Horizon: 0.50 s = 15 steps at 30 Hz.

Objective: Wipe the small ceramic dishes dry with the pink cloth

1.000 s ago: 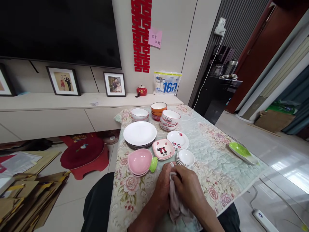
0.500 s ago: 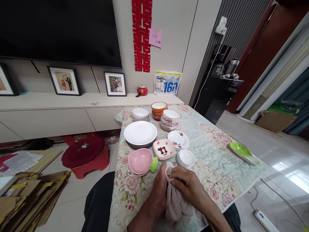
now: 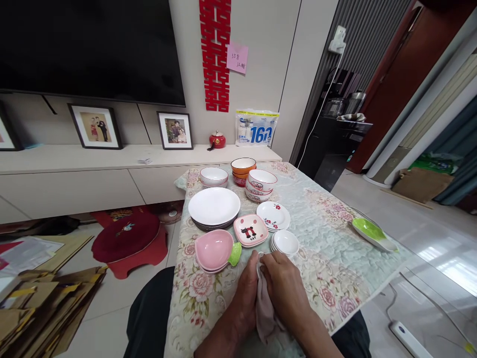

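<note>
My left hand [image 3: 243, 293] is closed around a small white dish, whose rim [image 3: 261, 253] shows only in part between my hands. In my right hand [image 3: 285, 281] a greyish-pink cloth [image 3: 266, 315] is pressed into that dish, its loose end hanging down. Just beyond my fingers sits a stack of small white dishes [image 3: 286, 242]. A square pink cat plate [image 3: 250, 229] and a pink fruit-shaped bowl [image 3: 214, 248] with a green leaf handle lie close by to the left. White plates with red flowers [image 3: 273, 216] are stacked behind.
Large white plates [image 3: 214, 205], white bowls [image 3: 214, 176], orange bowls [image 3: 243, 166] and patterned bowls [image 3: 262, 181] stand farther back on the floral tablecloth [image 3: 201, 286]. A green leaf-shaped dish [image 3: 372, 232] lies near the right edge. A red stool [image 3: 126, 238] and flattened cardboard [image 3: 44, 308] are on the left.
My right hand has turned and moved a little, its fingers now lower over the dish and covering more of it. The cloth is bunched closer, and the whole view has shifted slightly.
</note>
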### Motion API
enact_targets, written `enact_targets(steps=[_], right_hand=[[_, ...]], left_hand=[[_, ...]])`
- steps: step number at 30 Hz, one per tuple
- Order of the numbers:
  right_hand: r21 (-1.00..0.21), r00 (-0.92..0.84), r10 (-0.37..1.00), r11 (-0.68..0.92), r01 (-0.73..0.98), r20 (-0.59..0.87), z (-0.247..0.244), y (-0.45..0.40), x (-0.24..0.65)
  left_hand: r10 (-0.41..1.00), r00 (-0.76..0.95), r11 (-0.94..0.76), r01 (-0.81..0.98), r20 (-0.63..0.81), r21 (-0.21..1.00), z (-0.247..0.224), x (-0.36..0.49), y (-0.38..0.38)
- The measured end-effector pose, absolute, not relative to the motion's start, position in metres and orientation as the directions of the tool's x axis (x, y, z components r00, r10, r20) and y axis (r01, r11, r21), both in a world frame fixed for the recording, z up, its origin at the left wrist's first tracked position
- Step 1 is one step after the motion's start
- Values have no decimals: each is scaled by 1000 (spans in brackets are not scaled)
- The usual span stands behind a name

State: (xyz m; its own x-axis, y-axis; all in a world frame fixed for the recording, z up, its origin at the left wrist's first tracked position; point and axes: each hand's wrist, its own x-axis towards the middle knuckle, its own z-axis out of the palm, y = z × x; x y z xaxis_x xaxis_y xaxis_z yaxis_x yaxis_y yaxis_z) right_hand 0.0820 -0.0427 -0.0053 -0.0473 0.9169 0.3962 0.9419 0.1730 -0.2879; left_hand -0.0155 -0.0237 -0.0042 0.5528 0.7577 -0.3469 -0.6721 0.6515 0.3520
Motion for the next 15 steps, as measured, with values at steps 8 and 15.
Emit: enact_targets(steps=[8, 15], right_hand=[[-783, 169, 958, 80, 617, 231, 10, -41, 80], [-772, -12, 940, 288, 567, 342, 2, -51, 74]], left_hand=[[804, 517, 594, -669, -293, 448, -2, -16, -25], [849, 465, 529, -748, -252, 401, -4, -22, -24]])
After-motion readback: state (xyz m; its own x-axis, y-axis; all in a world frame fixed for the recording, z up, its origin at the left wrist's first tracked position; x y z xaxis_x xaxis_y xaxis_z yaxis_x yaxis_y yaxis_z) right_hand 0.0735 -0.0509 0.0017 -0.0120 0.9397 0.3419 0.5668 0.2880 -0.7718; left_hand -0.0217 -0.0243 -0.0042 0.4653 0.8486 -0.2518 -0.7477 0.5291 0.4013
